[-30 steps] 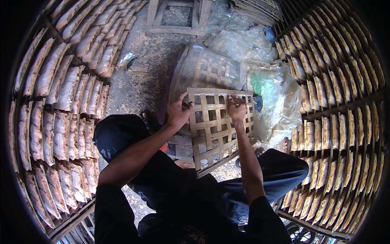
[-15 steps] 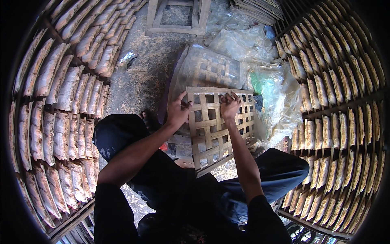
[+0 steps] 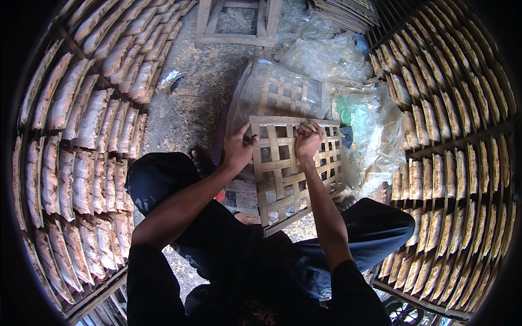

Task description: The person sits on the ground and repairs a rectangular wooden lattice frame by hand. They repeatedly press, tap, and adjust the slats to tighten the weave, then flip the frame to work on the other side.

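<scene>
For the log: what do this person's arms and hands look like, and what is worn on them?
Both forearms are bare; short black sleeves end around the elbows. The left hand and right hand are bare too: no gloves, and no watch, ring or band that I can make out.

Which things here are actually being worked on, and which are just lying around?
In hand:
- woven bamboo lattice tray
- left hand, gripping its left edge
- right hand, on its top strips

Lying about:
- second lattice tray in a plastic bag
- loose plastic bags
- wooden stool
- racks of flat pieces drying
</scene>
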`<state>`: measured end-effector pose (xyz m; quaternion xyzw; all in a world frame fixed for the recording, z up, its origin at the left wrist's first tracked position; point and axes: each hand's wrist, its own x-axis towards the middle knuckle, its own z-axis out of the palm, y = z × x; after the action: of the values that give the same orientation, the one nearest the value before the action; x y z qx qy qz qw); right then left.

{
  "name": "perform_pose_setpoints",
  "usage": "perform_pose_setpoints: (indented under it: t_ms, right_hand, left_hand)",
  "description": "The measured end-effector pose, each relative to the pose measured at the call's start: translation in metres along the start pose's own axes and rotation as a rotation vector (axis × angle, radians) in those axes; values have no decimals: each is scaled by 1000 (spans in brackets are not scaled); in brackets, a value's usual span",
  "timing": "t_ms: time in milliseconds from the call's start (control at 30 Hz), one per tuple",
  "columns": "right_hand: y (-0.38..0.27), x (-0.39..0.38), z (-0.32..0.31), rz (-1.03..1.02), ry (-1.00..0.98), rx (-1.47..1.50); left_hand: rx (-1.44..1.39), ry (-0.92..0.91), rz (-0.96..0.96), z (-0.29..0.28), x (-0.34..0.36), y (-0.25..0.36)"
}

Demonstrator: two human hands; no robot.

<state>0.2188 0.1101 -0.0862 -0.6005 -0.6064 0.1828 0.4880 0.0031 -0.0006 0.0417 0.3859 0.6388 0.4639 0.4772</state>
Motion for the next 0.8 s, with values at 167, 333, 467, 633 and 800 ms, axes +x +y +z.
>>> perform_pose_setpoints:
  t_ms: [167,333,467,633,800]
  right_hand:
    - [-14,-3,-2,56,27,-72]
    - [-37,-6,-8,-26,64,-147]
    - [-47,-6,-19,-152,16,-235]
    - [-55,0,-35,-126,27,-44]
    - [-21,27,-110,461,664,485]
  left_hand:
    - [-8,6,-1,-3,-1,0]
    - [25,-18,-40,-4,0,1]
    - [37,-26,-25,-4,0,1]
    - [45,-27,-27,-5,0,0]
    - [9,30,30,-3,2,-10]
